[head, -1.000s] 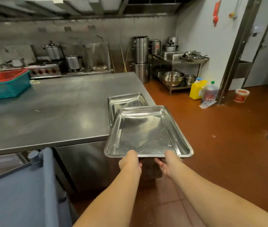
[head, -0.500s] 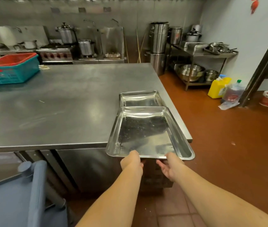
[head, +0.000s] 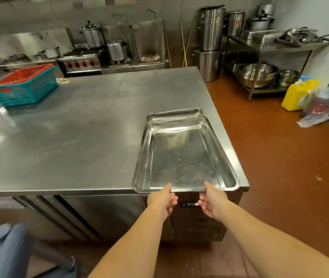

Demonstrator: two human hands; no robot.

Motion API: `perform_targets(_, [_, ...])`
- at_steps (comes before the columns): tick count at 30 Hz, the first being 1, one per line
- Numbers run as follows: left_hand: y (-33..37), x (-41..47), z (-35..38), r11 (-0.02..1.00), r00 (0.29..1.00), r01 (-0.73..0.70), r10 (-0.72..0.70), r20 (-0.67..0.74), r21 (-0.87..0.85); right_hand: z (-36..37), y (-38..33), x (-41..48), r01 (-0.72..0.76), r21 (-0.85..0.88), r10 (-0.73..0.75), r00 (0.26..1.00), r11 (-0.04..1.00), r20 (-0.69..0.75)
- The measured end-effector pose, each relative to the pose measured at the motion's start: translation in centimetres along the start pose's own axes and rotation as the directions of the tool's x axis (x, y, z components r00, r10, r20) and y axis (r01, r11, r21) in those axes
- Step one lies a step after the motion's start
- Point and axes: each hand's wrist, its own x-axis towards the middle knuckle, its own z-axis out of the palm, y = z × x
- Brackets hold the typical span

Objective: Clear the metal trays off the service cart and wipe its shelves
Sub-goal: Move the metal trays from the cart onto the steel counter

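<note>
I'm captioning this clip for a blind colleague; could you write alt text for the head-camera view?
Two bare hands, left hand and right hand, hold the near rim of a metal tray covering most of a second tray at the right corner of a steel counter. A teal basket sits at its far left.

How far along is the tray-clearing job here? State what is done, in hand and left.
Done: the lower tray lies on the steel counter. In hand: the upper tray sits stacked on it, left hand and right hand holding its near rim. Left: wiping the cart; no cloth is in view.
</note>
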Motion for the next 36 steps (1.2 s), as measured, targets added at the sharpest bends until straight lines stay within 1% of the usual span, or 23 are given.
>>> perform_targets(2, [0.5, 0.7, 1.0, 1.0, 1.0, 0.0, 0.0, -0.005, -0.016, -0.2, -0.9, 1.4, 0.0, -0.03, 0.001, 1.0, 1.0, 0.003])
perform_targets(5, [1.4, 1.7, 2.1, 0.999, 1.0, 0.01, -0.01, 0.011, -0.033, -0.1, -2.2, 3.0, -0.008, -0.028, 0.008, 1.0, 1.0, 0.026])
perform_targets(10, [3.0, 3.7, 2.7, 1.0, 0.996, 0.017, -0.015, 0.088, -0.018, 0.6, -4.1, 4.8, 0.012, -0.042, -0.009, 0.998, 0.999, 0.057])
perform_targets(15, [4.6, 5.5, 2.8, 0.998, 0.989, 0.003, -0.012, 0.145, 0.057, 2.1, -5.2, 6.3, 0.041, -0.079, -0.039, 0.999, 0.996, 0.03])
perform_targets(20, [5.2, 7.4, 2.2, 0.985, 0.989, -0.015, -0.011, 0.149, 0.171, 3.2, -5.3, 6.8, 0.044, -0.18, -0.042, 0.999, 0.983, 0.015])
perform_targets(26, [5.7, 8.8, 1.9, 0.978, 0.979, -0.048, 0.006, 0.203, 0.202, 4.1, -5.7, 7.1, 0.091, -0.21, -0.092, 0.996, 0.973, 0.005])
perform_targets(31, [6.4, 9.0, 2.2, 0.976, 0.96, -0.088, 0.03, 0.278, 0.198, 5.2, -5.9, 6.9, 0.112, -0.209, -0.104, 0.993, 0.972, 0.048])
perform_targets(36, [7.9, 8.4, 2.0, 0.974, 0.939, -0.15, 0.087, 0.333, 0.171, 6.2, -7.0, 5.4, 0.134, -0.199, -0.109, 0.985, 0.971, 0.132])
